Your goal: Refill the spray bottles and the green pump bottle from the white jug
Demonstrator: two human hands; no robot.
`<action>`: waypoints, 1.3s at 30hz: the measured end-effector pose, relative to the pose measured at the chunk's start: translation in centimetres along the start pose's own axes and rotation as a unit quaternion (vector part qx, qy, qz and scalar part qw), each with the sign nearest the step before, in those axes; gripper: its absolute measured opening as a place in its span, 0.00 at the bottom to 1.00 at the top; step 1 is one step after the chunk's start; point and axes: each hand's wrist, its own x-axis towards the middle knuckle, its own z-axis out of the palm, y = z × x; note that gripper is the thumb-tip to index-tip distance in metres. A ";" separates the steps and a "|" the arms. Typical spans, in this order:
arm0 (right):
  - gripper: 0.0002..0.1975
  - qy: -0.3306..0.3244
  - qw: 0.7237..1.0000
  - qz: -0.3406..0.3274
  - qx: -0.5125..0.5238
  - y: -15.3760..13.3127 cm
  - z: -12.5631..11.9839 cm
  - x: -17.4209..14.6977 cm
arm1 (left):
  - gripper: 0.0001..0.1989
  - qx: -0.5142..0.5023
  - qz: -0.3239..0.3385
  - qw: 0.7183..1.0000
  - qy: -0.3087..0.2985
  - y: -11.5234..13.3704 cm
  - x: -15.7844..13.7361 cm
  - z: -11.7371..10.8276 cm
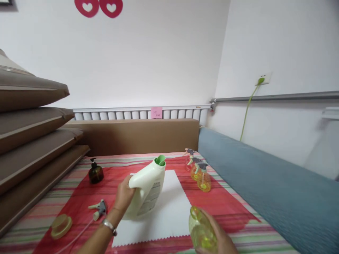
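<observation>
My left hand (pixel 124 193) is closed round the handle of a white detergent jug (pixel 148 187). The jug has its cap off, showing a green spout at the mouth, and tilts to the right above a white cloth (pixel 176 204). Low on the right, my right hand (pixel 222 235) grips a see-through yellow bottle (pixel 199 229) with no spray head on it. The bottle leans slightly and stands apart from the jug. By my left forearm lies a loose grey-and-white spray head (pixel 100 209) with a thin tube. A pale yellow cap (pixel 61 225) rests farther left.
Three spray bottles (pixel 203 181) stand in a row at the right. A dark pump bottle (pixel 95 173) stands at the left on the red cloth (pixel 219 201). Stacked brown cushions (pixel 31 141) border the left, a blue padded side (pixel 254 180) the right, and a brown pad (pixel 137 135) the back.
</observation>
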 end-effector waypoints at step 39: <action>0.26 -0.129 0.647 -0.287 -0.694 -11.4 -4.3 15.1 | 0.12 0.327 0.052 0.931 -0.153 4.2 -0.1 1.9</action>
